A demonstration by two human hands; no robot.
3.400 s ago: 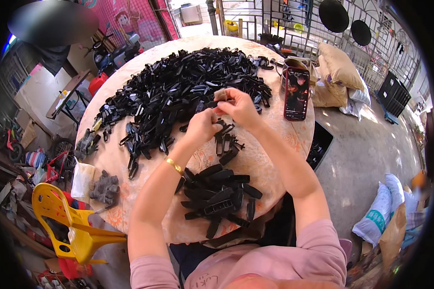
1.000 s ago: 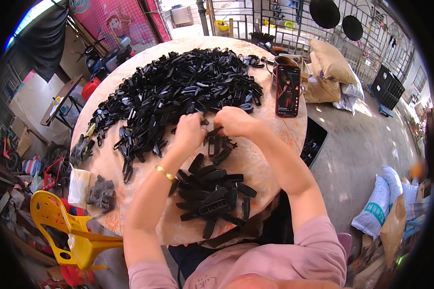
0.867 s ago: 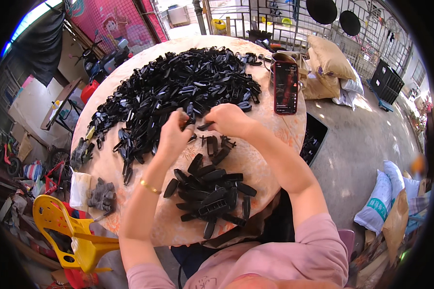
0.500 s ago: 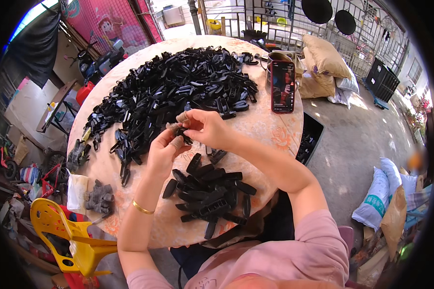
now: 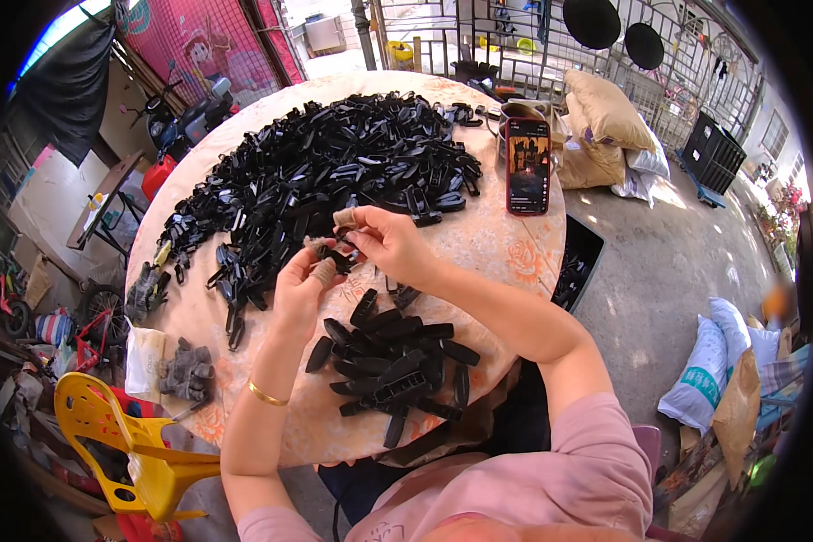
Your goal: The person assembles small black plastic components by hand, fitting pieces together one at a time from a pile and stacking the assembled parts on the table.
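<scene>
My left hand (image 5: 302, 284), closed at the fingertips, pinches a small black plastic piece (image 5: 339, 261) above the round table (image 5: 506, 248). My right hand (image 5: 387, 239) is closed beside it, its thumb and forefinger at the piece's upper end; a small part may be between them, too small to make out. Pale wraps cover some fingertips on both hands. Just beyond lies a large heap of glossy black plastic parts (image 5: 325, 154). Closer to me is a smaller pile of long, rounded black pieces (image 5: 397, 366).
A phone (image 5: 527, 167) leans upright at the table's right, against a container. Grey gloves (image 5: 188, 370) and a white packet (image 5: 144, 361) lie at the left edge. A yellow chair (image 5: 154, 470) stands lower left. A black crate (image 5: 580, 262) sits beside the table; sacks (image 5: 610, 113) lie beyond.
My right fingertips have drawn slightly apart from the left ones, showing more of the black piece. My left hand has shifted slightly left and down. The phone's picture differs.
</scene>
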